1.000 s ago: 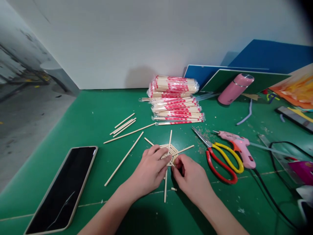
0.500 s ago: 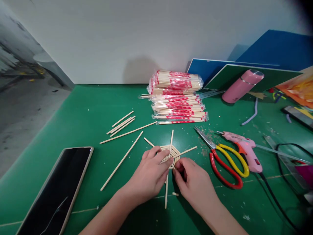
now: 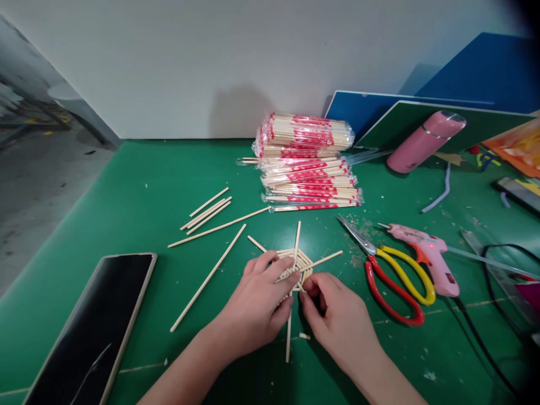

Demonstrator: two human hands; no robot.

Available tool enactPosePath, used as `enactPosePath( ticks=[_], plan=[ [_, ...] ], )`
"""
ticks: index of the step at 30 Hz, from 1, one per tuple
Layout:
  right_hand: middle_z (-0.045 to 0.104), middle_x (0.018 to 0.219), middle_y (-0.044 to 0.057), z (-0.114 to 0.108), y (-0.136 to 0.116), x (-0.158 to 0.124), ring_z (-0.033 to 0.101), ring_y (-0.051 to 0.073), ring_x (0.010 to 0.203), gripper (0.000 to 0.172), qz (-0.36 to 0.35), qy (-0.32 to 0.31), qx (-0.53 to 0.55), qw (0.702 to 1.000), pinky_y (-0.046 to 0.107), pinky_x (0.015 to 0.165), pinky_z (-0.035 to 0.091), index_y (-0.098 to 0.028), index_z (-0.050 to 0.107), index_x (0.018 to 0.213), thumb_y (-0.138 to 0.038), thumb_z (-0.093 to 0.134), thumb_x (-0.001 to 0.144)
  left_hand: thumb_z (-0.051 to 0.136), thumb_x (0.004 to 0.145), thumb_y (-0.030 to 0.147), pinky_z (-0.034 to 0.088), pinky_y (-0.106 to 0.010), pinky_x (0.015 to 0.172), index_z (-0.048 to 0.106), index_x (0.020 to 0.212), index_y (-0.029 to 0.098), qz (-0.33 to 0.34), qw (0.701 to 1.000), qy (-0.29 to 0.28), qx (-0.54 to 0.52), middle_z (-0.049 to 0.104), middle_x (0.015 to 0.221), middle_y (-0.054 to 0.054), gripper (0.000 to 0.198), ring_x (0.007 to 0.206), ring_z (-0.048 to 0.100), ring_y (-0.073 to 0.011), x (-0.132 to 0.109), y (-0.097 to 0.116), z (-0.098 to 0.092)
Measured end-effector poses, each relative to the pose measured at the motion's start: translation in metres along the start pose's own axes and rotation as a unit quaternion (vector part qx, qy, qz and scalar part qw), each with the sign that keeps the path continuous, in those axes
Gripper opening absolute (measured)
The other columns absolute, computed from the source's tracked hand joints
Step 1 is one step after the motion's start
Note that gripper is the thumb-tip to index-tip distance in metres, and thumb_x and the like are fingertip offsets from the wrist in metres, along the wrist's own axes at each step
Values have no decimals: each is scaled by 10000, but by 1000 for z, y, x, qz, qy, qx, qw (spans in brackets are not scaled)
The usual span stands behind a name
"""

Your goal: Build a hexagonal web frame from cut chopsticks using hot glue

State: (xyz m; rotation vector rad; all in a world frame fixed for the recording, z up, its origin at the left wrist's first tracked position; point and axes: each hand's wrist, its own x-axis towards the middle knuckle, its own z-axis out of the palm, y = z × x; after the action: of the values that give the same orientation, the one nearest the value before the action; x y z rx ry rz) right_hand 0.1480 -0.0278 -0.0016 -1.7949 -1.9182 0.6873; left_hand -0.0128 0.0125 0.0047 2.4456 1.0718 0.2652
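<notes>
A web-like frame of pale wooden chopsticks point(image 3: 306, 261) lies on the green table, its longer sticks reaching outward like spokes. My left hand point(image 3: 261, 301) covers its left part, fingers bent over the sticks and gripping them. At the frame's lower right edge, my right hand point(image 3: 337, 312) pinches with thumb and forefinger; the end of a short stick shows at the fingertips, mostly hidden. A small cut-off stick piece point(image 3: 304, 336) rests just below, between the hands.
Loose chopsticks point(image 3: 208, 278) and a phone point(image 3: 90, 329) lie left. Plastic-wrapped chopsticks point(image 3: 310, 169) are piled behind. To the right are red-and-yellow-handled scissors point(image 3: 394, 281), a pink glue gun point(image 3: 441, 264) with its cord, and a pink bottle point(image 3: 426, 140) beside leaning boards point(image 3: 379, 121).
The camera view has shifted slightly. Both hands keep nearly the same place on the chopstick frame, and nothing has been visibly picked up or let go.
</notes>
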Motion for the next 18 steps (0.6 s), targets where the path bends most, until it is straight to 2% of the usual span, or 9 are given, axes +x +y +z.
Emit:
enactPosePath(
  ticks=[8,18],
  plan=[
    [525,725,-4,-3,-1,-2,473,141,630,106,2,-7,19,1000,244,559,370,-212,509,821,-157,498,731,435,784,193,293,-467,922,486,1128,239,3,1000,5,-7,441,1238,-39,351,1132,307,-274,1,0,0],
    [498,789,17,-1,-4,-1,482,142,684,131,-53,-21,21,998,255,611,384,-217,550,835,-179,428,805,445,787,195,295,-441,926,472,1120,231,5,999,22,-25,446,1236,-30,335,1131,315,-252,1,-1,2]
  ],
)
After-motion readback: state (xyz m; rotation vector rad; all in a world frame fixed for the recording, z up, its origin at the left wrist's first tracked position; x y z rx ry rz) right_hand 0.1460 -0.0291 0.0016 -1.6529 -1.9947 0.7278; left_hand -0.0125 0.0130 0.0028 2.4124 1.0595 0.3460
